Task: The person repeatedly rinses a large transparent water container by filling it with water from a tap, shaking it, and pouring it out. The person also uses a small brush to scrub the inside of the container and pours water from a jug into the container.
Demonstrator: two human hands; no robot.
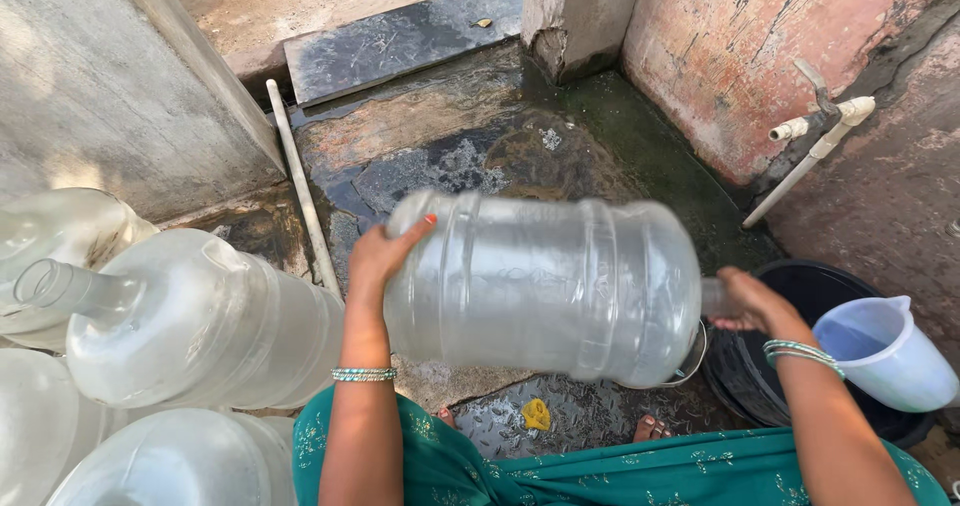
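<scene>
While both hands carry it sideways, entries run from the grip outward.

Left grip: left hand (378, 256) spread flat against the base of the large clear ribbed plastic water jug (545, 286), fingers splayed, pressing rather than closing round anything.
Right grip: right hand (748, 304) at the neck end of the jug; it looks wrapped round the neck, but the fingers are blurred and partly behind the jug, so how tightly they close cannot be told.
Jug position: horizontal, in the air over the wet stone floor (440, 156), base to the left, neck to the right, above the black round tub (800, 286).
Risk, slip: a flat palm on a wet-looking base gives little hold; the jug could slide off and drop towards the bare toes (652, 428) below.
Risk, knock: the pale blue plastic pitcher (885, 351) sits just beside the right forearm and could be tipped by a swing.
Risk, footing: the floor is wet, with green growth near the wall.
Neighbours: other clear plastic jugs (190, 316) stacked at left; white pipe tap (820, 121) on the pink wall.
Hidden: jug mouth and any cap; water level inside, lost to motion blur; tub contents; small yellow object (536, 414) on the floor, kind unclear; metal rim (692, 361) under the jug, mostly covered.
</scene>
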